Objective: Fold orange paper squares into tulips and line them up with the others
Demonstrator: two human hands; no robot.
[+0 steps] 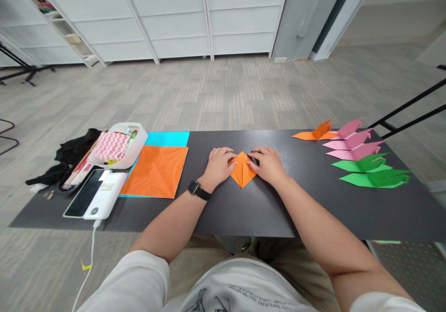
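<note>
A small orange paper, folded into a diamond with a crease down its middle, lies on the dark table before me. My left hand, with a black watch on its wrist, grips the diamond's left corner, thumb on top of the paper. On the opposite side my right hand has hold of the right corner, fingers curled and thumb on the paper. A small dark patch shows beneath the right fingers; what it is I cannot make out.
Several folded paper birds in orange, pink and green stand at the right. To the left lie orange sheets over blue sheets, a white plastic box, a phone and a white power bank with a cable.
</note>
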